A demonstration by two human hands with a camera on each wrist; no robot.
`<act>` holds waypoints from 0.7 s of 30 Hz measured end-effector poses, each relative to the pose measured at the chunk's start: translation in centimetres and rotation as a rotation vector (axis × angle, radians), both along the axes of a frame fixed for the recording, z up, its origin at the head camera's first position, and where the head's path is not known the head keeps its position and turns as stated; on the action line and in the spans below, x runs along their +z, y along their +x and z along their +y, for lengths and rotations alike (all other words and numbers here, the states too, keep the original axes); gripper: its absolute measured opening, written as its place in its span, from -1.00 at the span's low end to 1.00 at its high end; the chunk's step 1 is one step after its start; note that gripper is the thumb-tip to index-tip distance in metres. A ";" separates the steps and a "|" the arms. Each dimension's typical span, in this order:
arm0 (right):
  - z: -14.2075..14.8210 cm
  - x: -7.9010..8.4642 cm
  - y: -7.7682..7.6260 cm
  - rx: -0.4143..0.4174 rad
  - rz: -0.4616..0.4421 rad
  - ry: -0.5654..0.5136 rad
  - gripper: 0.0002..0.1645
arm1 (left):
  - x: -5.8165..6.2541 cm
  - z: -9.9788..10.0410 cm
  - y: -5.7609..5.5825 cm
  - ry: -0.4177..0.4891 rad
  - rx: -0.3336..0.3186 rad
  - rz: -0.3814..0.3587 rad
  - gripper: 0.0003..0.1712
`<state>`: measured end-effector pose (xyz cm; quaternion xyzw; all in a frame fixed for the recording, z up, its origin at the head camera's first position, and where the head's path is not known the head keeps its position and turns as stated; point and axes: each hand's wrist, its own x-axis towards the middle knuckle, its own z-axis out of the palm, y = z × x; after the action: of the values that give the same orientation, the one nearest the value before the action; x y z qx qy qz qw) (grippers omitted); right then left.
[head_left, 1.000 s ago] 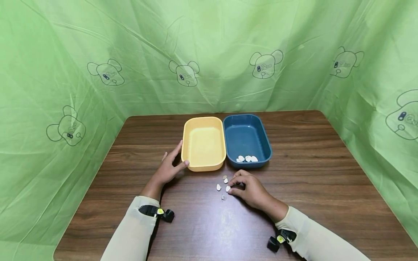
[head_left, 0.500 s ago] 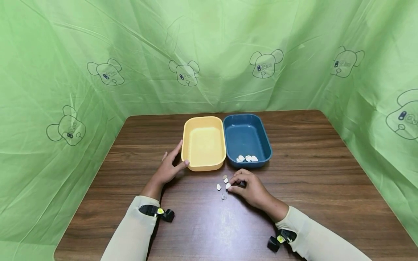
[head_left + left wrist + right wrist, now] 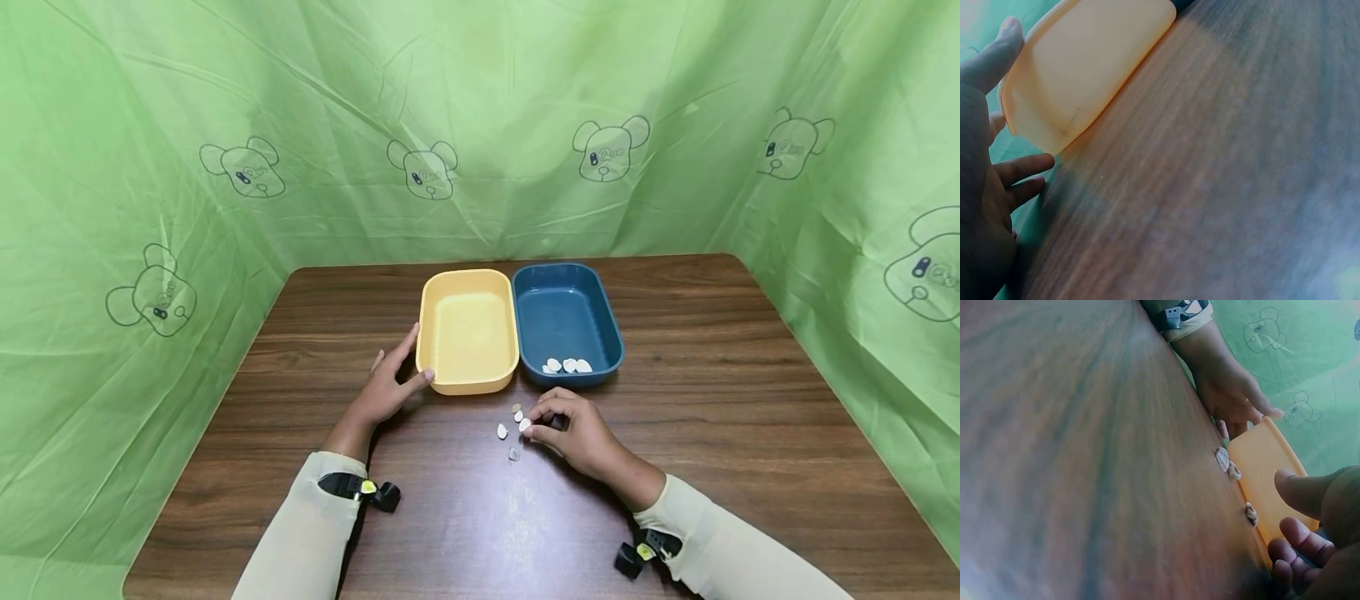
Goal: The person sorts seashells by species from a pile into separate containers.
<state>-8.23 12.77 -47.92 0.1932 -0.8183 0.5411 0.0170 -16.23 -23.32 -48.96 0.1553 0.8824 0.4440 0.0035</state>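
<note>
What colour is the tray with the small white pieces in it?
Dark blue; the tray shows best in the head view.

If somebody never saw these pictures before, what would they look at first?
Probably the bright yellow tray and the blue tray, side by side toward the far edge of the brown wooden table. Next, maybe the little white shells clustered at the blue tray's near end. The bright green curtain behind the table stands out too, with its cartoon animal heads.
</note>
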 end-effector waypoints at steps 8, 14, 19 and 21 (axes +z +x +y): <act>0.1 0.8 0.0 -0.010 -0.011 0.003 -0.82 | -0.2 -0.1 0.0 0.014 0.003 -0.011 0.05; -0.1 1.7 0.0 -0.010 0.006 0.003 -0.83 | -0.3 -0.1 -0.1 0.015 0.003 -0.006 0.06; -0.1 2.2 0.0 -0.007 0.040 0.005 -0.83 | -0.4 -0.1 0.0 0.039 -0.002 0.030 0.07; -0.1 2.3 0.0 -0.008 0.051 0.006 -0.84 | -0.7 -0.1 0.0 0.052 -0.007 0.051 0.08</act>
<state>-8.27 12.63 -45.62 0.2038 -0.8199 0.5335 0.0394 -16.26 -23.42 -49.66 0.1698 0.8699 0.4626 -0.0215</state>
